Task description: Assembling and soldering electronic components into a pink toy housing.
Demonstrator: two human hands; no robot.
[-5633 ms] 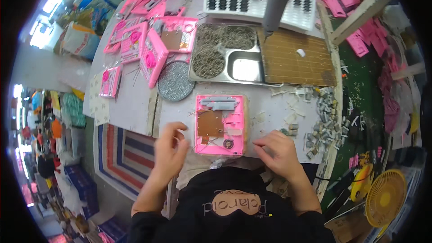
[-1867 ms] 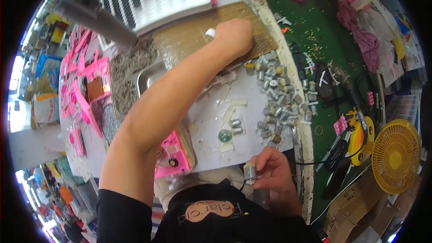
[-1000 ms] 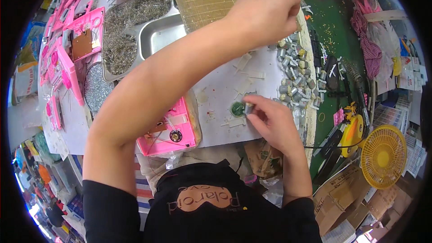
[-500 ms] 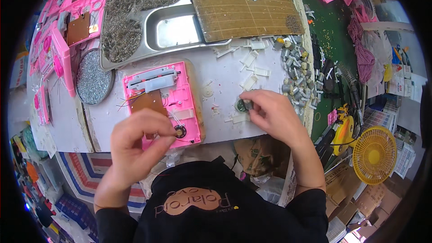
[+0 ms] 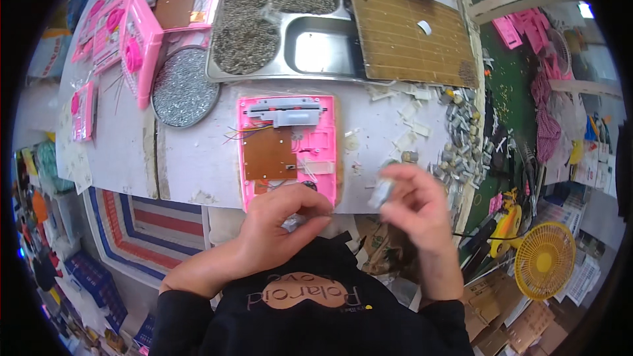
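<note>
Right hand (image 5: 419, 207) pinches a blurred silvery part (image 5: 381, 192), right of the pink casing (image 5: 317, 141) on the table (image 5: 198, 158);
left hand (image 5: 278, 223) curls narrow, I can't tell around what; apparently a part-handling step, calling next for steady fingers.

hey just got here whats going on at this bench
A person's right hand holds a small silvery part, blurred, right of an open pink plastic casing. The left hand is at the casing's near edge; whether it holds anything is unclear. A pile of small metal motors lies farther right.
</note>
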